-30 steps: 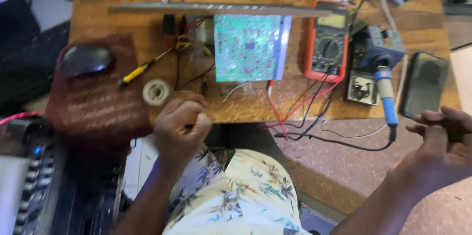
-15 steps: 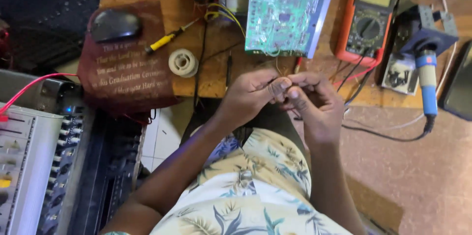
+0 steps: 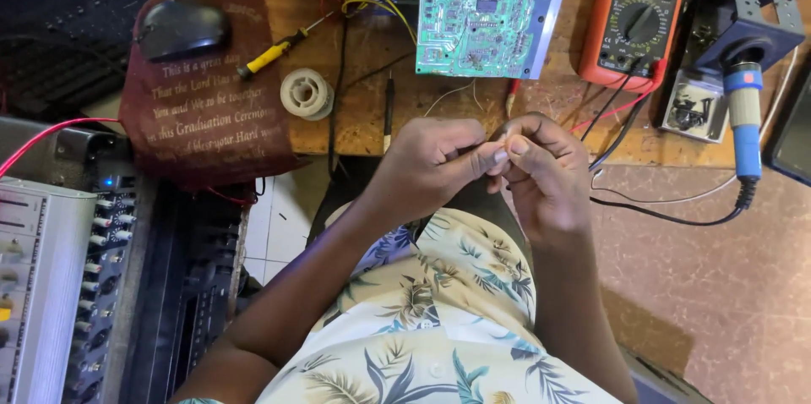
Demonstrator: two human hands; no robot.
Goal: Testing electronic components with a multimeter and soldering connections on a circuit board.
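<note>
Fingertips of left hand (image 3: 431,169) and right hand (image 3: 541,169) meet, both curled nearly closed — whatever they pinch is too small to tell; circuit board (image 3: 486,11) lies just beyond them on the counter (image 3: 355,121).

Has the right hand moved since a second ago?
Yes. The right hand has come in from beyond the soldering iron to meet the left hand below the circuit board.

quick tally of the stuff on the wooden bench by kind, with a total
Circuit board: 1
Multimeter: 1
Soldering iron: 1
Solder spool: 1
Screwdriver, yellow handle: 1
Computer mouse: 1
Total: 6

The left hand and right hand pinch something too small to identify, so it is not counted.
</note>
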